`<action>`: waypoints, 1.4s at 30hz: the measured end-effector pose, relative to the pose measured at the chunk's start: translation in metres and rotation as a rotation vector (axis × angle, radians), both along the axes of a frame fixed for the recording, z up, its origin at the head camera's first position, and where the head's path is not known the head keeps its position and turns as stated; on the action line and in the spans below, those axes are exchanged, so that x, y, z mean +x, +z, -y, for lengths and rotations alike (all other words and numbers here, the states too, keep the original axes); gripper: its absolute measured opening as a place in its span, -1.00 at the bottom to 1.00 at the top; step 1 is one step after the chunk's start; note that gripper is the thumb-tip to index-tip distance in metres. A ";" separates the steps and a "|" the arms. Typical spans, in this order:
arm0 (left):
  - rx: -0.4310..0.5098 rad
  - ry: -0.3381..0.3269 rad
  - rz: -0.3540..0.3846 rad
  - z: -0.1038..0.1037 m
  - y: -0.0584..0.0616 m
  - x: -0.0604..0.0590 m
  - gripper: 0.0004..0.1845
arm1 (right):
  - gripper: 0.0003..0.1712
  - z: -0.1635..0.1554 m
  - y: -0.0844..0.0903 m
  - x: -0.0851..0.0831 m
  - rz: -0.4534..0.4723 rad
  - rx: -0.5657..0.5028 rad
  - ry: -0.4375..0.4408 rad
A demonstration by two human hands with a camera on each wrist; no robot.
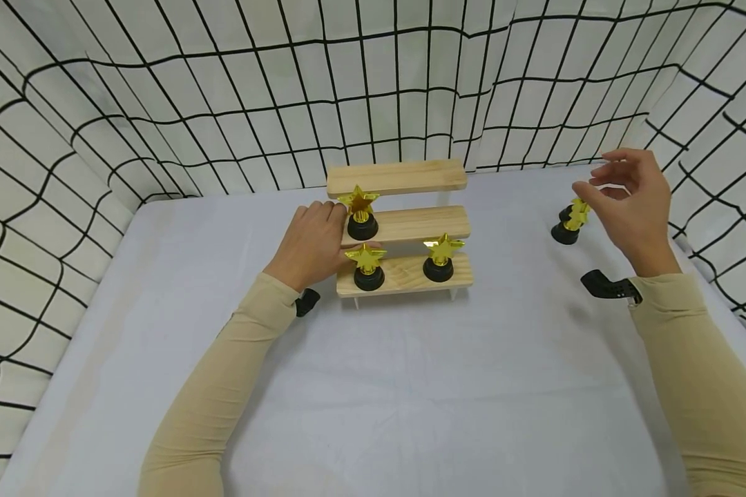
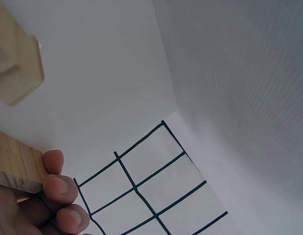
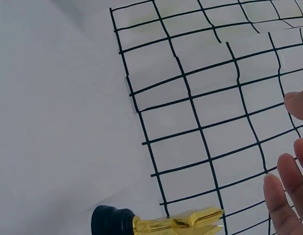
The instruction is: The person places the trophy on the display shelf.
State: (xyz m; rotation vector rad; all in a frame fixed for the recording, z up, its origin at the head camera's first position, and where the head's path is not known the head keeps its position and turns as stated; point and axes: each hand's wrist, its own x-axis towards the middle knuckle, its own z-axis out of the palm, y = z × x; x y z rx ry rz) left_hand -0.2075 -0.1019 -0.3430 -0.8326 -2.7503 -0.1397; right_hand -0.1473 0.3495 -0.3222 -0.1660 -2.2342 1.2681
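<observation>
The left hand (image 1: 311,241) rests with fingers lightly curled against the left end of the wooden stepped shelf (image 1: 410,224), holding nothing in a pinch; the right hand (image 1: 630,200) hovers loosely spread and empty just above two star trophies (image 1: 572,219) on the white table (image 1: 410,386); three more trophies (image 1: 363,214) stand on the shelf's lower two steps.

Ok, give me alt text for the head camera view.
A left hand rests against a three-tier wooden shelf holding three gold star trophies, on a white table. The right hand hovers open over more trophies lying at right.
</observation>
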 end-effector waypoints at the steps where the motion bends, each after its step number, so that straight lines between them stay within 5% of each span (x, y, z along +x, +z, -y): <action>1: 0.000 -0.001 -0.002 0.000 0.000 0.000 -0.11 | -0.39 -0.002 -0.002 0.000 0.005 -0.006 -0.004; 29: -0.005 0.021 0.029 -0.001 0.001 0.001 -0.11 | -0.36 -0.020 -0.050 0.007 0.165 0.023 -0.109; 42: -0.006 0.020 0.027 -0.002 0.001 0.001 -0.09 | -0.30 -0.021 -0.059 0.005 0.221 -0.017 -0.128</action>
